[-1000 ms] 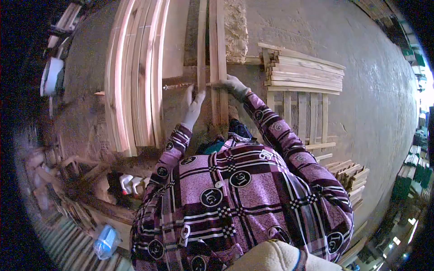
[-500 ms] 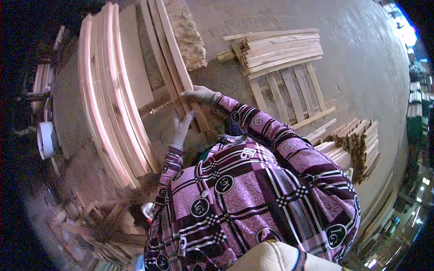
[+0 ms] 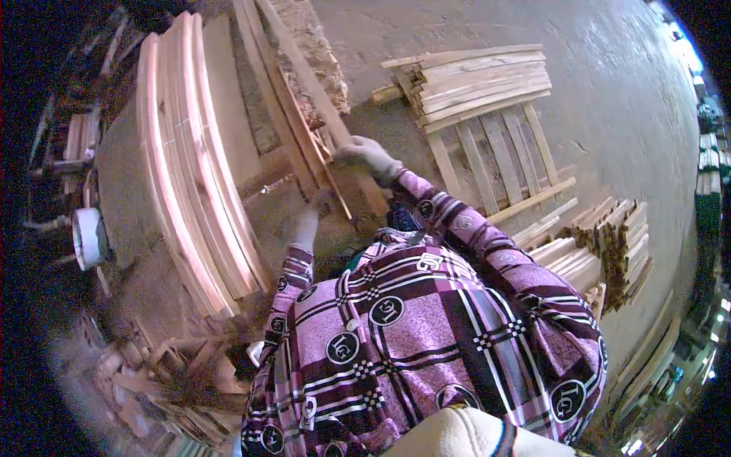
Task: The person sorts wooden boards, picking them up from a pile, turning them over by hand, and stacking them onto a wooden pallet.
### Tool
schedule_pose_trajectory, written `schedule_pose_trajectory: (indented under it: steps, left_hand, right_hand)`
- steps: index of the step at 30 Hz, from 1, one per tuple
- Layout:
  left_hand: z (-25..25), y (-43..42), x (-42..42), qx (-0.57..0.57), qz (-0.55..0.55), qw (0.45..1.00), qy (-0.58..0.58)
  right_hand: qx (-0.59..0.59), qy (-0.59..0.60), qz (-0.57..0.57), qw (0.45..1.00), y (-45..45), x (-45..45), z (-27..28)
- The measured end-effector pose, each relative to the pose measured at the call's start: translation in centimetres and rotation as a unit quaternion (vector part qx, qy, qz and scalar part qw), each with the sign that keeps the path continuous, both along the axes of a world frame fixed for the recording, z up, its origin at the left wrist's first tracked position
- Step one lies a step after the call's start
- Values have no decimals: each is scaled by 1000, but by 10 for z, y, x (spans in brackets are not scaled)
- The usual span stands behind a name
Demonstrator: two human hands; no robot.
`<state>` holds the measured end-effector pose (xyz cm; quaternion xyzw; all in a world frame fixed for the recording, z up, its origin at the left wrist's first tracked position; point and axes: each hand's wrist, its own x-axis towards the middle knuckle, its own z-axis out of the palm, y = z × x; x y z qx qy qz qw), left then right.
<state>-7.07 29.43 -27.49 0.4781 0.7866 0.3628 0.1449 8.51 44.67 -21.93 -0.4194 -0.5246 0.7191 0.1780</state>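
My right hand [image 3: 368,156], in a pale glove, is closed round a long wooden strip [image 3: 316,91] that slants from the top of the view down toward my body. Left of it lie darker long strips [image 3: 285,122], with a gap between them and the held one. My left hand [image 3: 306,221], smeared by motion, is at the lower part of these darker strips; its fingers cannot be made out. A rough-edged block [image 3: 314,53] shows behind the held strip.
Several long pale boards [image 3: 180,145] lie to the left. At the right, a pile of short strips [image 3: 483,80] rests on a slatted wooden frame [image 3: 499,156]. More strips [image 3: 615,244] are stacked nearer, at the lower right. A white round object [image 3: 88,238] is at the far left.
The view has turned, so the strips now slant. My right hand has shifted the gripped strip to the right, opening a gap beside the darker strips. My left hand has become blurred.
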Motion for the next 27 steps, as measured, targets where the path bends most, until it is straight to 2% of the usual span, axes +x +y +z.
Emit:
schedule_pose_trajectory:
  steps: [1,3,4,5,7,8,12,14,16,17,18,21,22,23,25,27]
  left_hand:
    - [5,-3,-6,-1,9,1000,4]
    - [17,-6,-10,-39,8,998,-57]
    - [22,8,-3,-56,6,995,-88]
    - [32,-14,-1,-73,4,990,-120]
    - [43,-22,9,-107,1,977,-187]
    - [49,-22,8,-124,-2,968,-220]
    - [73,-16,10,-182,-15,919,-348]
    - [83,-1,6,-204,-31,890,-406]
    - [92,8,9,-230,-47,855,-462]
    - [85,6,7,-229,-46,856,-461]
    - [65,-1,1,-200,-39,840,-502]
    - [-11,-21,-15,-127,-42,773,-620]
    - [-14,-18,-11,-110,-52,743,-658]
    - [-18,-13,-9,-124,-78,739,-658]
    - [15,-7,-4,-177,-74,839,-509]
    - [55,-5,-3,-207,-57,915,-341]
  right_hand:
    - [-2,-30,-1,1000,0,6,15]
    - [-41,3,-7,999,0,20,19]
    - [19,41,-9,999,0,26,2]
    - [19,42,-2,999,0,30,7]
    - [53,-67,27,996,-6,36,21]
    - [55,-71,24,996,-7,36,10]
    - [7,-14,21,1000,-5,26,8]
    - [73,-71,45,994,5,24,-5]
    - [57,-63,36,996,12,22,-12]
    - [39,-59,25,997,16,24,-16]
    - [34,9,-3,999,19,28,-18]
    - [1,15,-22,1000,20,39,3]
    - [30,-11,-19,999,16,44,31]
    - [98,-3,-41,994,16,52,19]
    - [84,-59,-95,990,5,62,47]
    - [59,-93,-127,986,2,78,61]
